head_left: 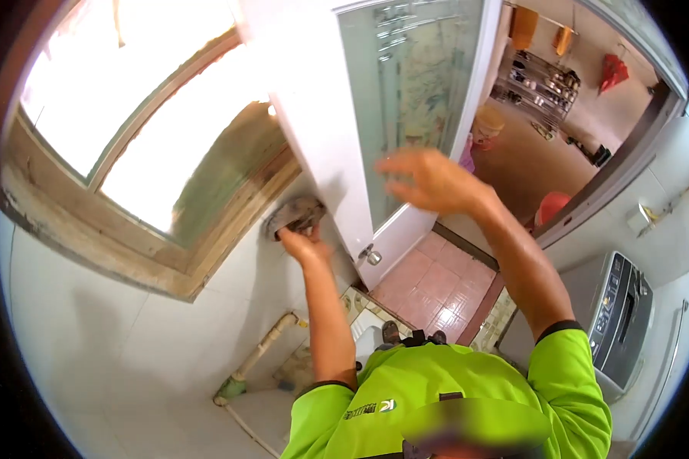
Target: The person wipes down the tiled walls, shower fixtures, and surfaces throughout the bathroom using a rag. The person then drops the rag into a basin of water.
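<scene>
My left hand (305, 243) is closed on a crumpled grey-brown cloth (297, 213). The cloth is pressed near the white tiled wall, just below the window frame's corner and beside the edge of the white door (302, 84). My right hand (429, 180) is raised in front of the door's frosted glass panel (390, 99). Its fingers are stretched out and slightly blurred, with nothing seen in them. Whether it touches the glass I cannot tell. Below it, the round metal door knob (370, 255) sits on the door.
A wooden window frame (199, 256) juts out at the left. Beneath it, a pipe (264, 348) runs down the wall. At the right stands a grey washing machine (616, 321). Past the doorway are a shoe rack (540, 84) and a red basin (551, 206).
</scene>
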Demonstrator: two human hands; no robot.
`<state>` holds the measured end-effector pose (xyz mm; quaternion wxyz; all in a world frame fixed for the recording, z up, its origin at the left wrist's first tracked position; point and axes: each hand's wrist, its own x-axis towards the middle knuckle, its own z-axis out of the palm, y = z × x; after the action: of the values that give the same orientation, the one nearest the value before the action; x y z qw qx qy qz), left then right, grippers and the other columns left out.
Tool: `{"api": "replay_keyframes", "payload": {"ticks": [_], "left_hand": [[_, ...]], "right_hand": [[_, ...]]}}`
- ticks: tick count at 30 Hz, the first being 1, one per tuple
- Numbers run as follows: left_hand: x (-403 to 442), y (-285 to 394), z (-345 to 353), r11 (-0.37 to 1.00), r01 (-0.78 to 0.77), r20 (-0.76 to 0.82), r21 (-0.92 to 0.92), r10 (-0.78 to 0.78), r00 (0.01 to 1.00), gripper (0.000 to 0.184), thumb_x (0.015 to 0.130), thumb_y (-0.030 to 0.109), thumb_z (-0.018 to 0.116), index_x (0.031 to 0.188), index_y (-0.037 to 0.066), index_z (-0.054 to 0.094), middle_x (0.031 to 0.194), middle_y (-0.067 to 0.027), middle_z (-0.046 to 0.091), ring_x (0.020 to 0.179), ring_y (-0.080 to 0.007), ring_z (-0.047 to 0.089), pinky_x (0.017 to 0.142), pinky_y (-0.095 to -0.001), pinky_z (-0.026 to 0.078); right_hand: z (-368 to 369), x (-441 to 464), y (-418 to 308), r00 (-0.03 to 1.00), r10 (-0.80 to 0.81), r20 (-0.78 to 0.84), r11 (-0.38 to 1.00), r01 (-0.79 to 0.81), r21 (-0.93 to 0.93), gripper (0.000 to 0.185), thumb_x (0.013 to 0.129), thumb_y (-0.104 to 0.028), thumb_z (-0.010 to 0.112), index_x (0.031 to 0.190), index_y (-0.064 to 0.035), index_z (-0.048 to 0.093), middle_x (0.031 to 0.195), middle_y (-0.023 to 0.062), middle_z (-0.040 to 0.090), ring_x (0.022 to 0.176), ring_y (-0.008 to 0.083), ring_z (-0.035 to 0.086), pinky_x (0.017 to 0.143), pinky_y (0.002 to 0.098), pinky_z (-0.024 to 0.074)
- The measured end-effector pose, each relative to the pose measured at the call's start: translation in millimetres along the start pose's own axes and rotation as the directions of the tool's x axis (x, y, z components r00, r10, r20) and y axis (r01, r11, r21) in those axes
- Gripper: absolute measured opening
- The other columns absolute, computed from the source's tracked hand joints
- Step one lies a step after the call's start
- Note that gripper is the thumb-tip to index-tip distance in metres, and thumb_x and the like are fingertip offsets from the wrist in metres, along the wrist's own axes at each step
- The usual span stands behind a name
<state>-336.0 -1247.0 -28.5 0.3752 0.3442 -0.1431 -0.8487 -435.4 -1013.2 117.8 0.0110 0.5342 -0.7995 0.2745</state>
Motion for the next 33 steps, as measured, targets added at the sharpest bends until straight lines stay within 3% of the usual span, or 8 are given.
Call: {"api": "replay_keyframes", "payload": {"ticks": [6,8,10,12,17,22,27,33], "left_hand": [[-33,-6,19,0.825,-0.539,0.291,0.169,0.480,0.828,0.035,0.098,0.021,0.049,0.127,0.003,0.059,0.129,-0.0078,0.060,0.113,-0.0249,0.060,0.096,-0.0394,0.049],[-28,-33,24,0.467,-0.871,0.545,0.152,0.696,0.467,0.042,0.096,0.007,0.050,0.137,-0.004,0.048,0.139,-0.0181,0.052,0.119,-0.0304,0.057,0.099,-0.0373,0.049],[-26,-55,34,0.401,-0.907,0.582,0.126,0.711,0.395,0.044,0.093,0.002,0.053,0.137,-0.004,0.048,0.139,-0.0178,0.052,0.117,-0.0308,0.057,0.098,-0.0381,0.049],[-35,-67,37,-0.123,-0.898,0.581,0.422,0.797,0.164,0.045,0.091,0.001,0.054,0.136,0.001,0.050,0.131,-0.0145,0.055,0.112,-0.0265,0.058,0.095,-0.0377,0.050],[-41,-48,12,0.699,-0.669,0.386,0.255,0.561,0.733,0.036,0.088,-0.002,0.048,0.123,-0.002,0.059,0.104,-0.0115,0.066,0.090,-0.0226,0.064,0.080,-0.0370,0.055],[4,-62,-76,0.621,-0.561,0.262,0.548,0.509,0.820,0.024,0.093,0.012,0.048,0.104,0.003,0.067,0.103,-0.0116,0.067,0.087,-0.0196,0.062,0.071,-0.0343,0.052],[-20,-118,-157,0.727,0.128,0.043,0.675,-0.212,0.976,0.035,0.096,0.034,0.054,0.111,0.005,0.065,0.108,-0.0108,0.067,0.094,-0.0293,0.065,0.079,-0.0431,0.055],[-41,-237,-183,0.161,0.081,0.051,0.984,-0.678,0.733,0.037,0.096,0.037,0.059,0.114,0.006,0.065,0.109,-0.0127,0.067,0.096,-0.0303,0.067,0.080,-0.0484,0.058]], "right_hand": [[42,-162,40,0.950,0.272,0.156,0.897,-0.309,0.316,0.039,0.093,-0.024,0.064,0.126,-0.0019,0.065,0.115,0.0194,0.072,0.099,0.0334,0.071,0.088,0.0402,0.0558],[65,-212,51,0.882,0.436,0.176,0.831,-0.470,0.298,0.038,0.093,-0.023,0.065,0.124,-0.0014,0.066,0.116,0.0189,0.071,0.104,0.0318,0.070,0.091,0.0383,0.0551],[88,-256,61,0.836,0.528,0.150,0.786,-0.548,0.287,0.038,0.093,-0.025,0.066,0.123,-0.0009,0.066,0.116,0.0187,0.072,0.105,0.0303,0.070,0.091,0.0377,0.0553],[109,-298,59,0.758,0.630,0.172,0.681,-0.645,0.348,0.038,0.092,-0.025,0.066,0.122,-0.0007,0.067,0.115,0.0187,0.072,0.104,0.0290,0.071,0.090,0.0372,0.0556],[148,-380,66,0.665,0.716,0.210,0.547,-0.722,0.422,0.039,0.091,-0.025,0.066,0.121,-0.0011,0.068,0.114,0.0197,0.072,0.102,0.0286,0.071,0.090,0.0378,0.0559],[177,-435,67,0.570,0.774,0.277,0.488,-0.815,0.313,0.043,0.091,-0.031,0.064,0.122,-0.0019,0.068,0.115,0.0206,0.071,0.104,0.0325,0.070,0.092,0.0395,0.0551],[208,-479,79,0.577,0.760,0.298,0.525,-0.816,0.240,0.046,0.089,-0.036,0.061,0.120,-0.0024,0.067,0.117,0.0230,0.068,0.106,0.0418,0.065,0.093,0.0470,0.0518],[198,-547,51,0.343,0.936,0.077,0.293,-0.882,0.369,0.045,0.090,-0.035,0.061,0.120,-0.0019,0.066,0.114,0.0218,0.070,0.106,0.0404,0.066,0.092,0.0466,0.0522]]}}
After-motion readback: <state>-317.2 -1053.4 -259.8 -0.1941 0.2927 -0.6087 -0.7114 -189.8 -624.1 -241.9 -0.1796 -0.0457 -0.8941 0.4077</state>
